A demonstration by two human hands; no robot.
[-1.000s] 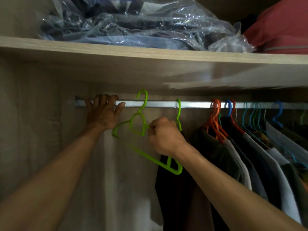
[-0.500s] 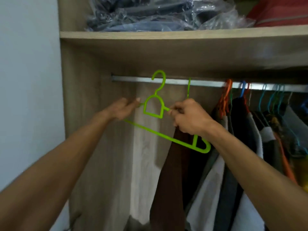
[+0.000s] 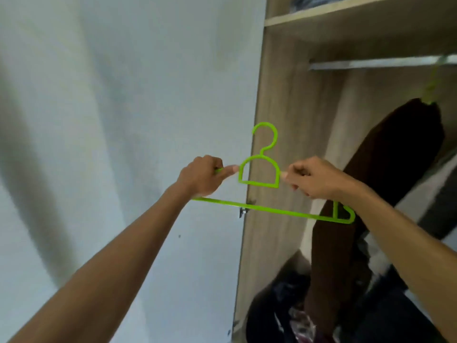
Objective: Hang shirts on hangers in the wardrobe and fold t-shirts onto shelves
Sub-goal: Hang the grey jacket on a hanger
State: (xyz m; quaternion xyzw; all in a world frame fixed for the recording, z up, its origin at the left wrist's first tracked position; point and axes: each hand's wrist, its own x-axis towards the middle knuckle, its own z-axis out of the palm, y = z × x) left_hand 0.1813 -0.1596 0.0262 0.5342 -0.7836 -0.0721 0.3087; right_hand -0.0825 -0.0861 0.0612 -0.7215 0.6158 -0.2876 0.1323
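In the head view, the green hanger (image 3: 259, 178) was held clear of the rail (image 3: 380, 62), hook upright, in front of the wardrobe's left side panel (image 3: 274, 115). The left hand (image 3: 201, 177) gripped its left shoulder and the right hand (image 3: 312, 177) pinched its right shoulder. The white wall (image 3: 123, 120) lay open to the left. To the right hung a dark brown garment (image 3: 385, 169) on another green hanger (image 3: 431, 87), close by the right forearm. No writing could be read.

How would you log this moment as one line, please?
hanger: empty, off rail | left hand: grips hanger | right hand: grips hanger | shirt: none held
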